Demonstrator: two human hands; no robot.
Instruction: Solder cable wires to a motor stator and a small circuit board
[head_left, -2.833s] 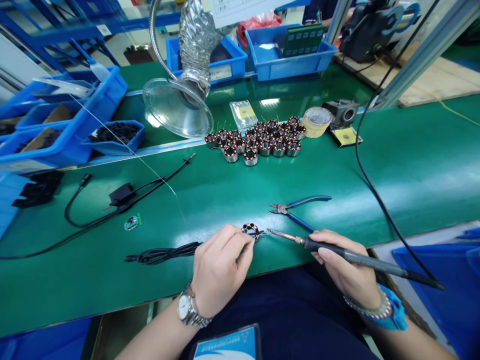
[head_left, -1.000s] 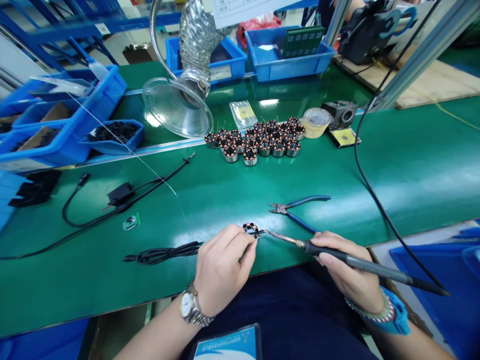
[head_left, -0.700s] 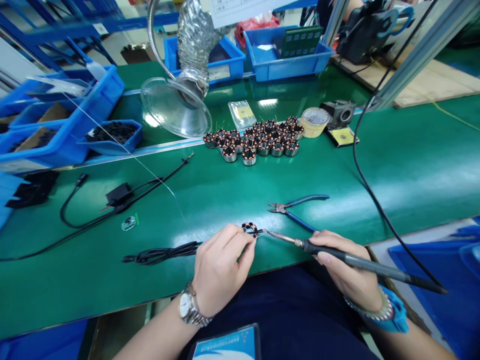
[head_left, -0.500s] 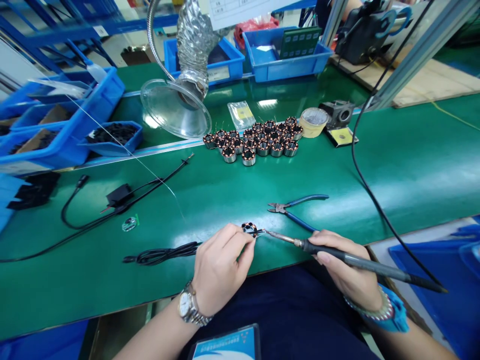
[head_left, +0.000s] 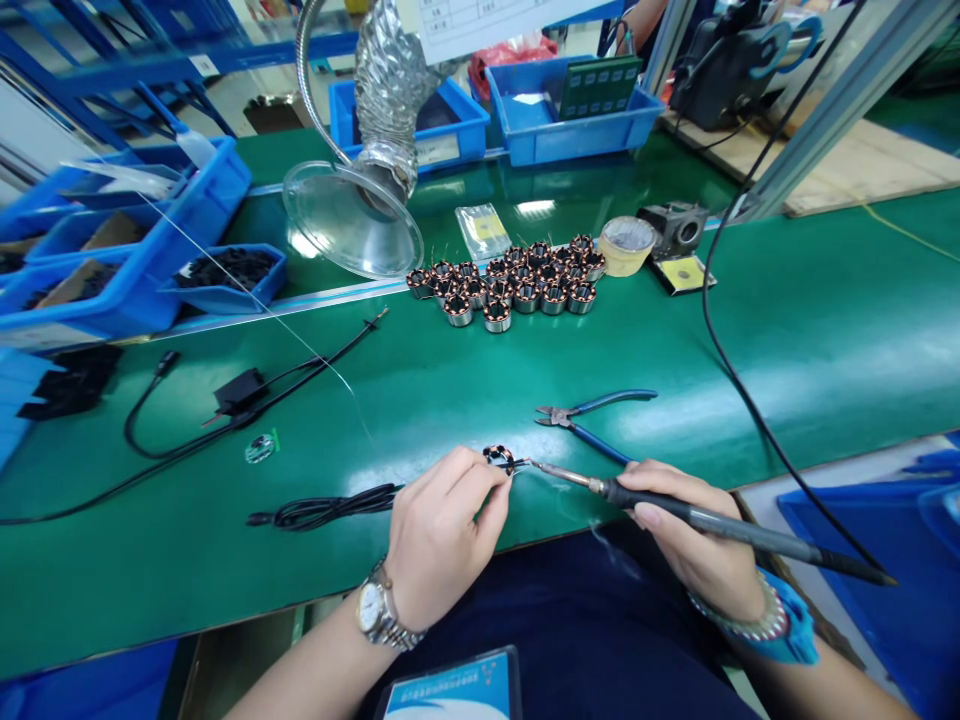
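Observation:
My left hand (head_left: 442, 515) is closed in a pinch on the end of a black cable (head_left: 337, 507), whose coiled part lies to its left. Just past the fingertips sits a small copper-wound motor stator (head_left: 495, 452), with the cable's wire ends lying across it. Whether the fingers also grip the stator is hidden. My right hand (head_left: 697, 530) is wrapped round a soldering iron (head_left: 720, 523). Its tip meets the wire ends at the stator's right side, and thin smoke drifts below it. Behind the iron lie blue-handled side cutters (head_left: 577, 415), jaws apart.
Several stators (head_left: 525, 285) stand grouped at mid-bench, beside a tape roll (head_left: 628, 245). A fume hood (head_left: 356, 220) hangs behind. Blue bins (head_left: 225, 290) line the left. A cable with a black box (head_left: 240, 390) and a thin solder strand (head_left: 255, 295) cross the left side.
Wisps of smoke now show under the soldering iron's tip. Both hands, the cable and the stator have stayed practically where they were.

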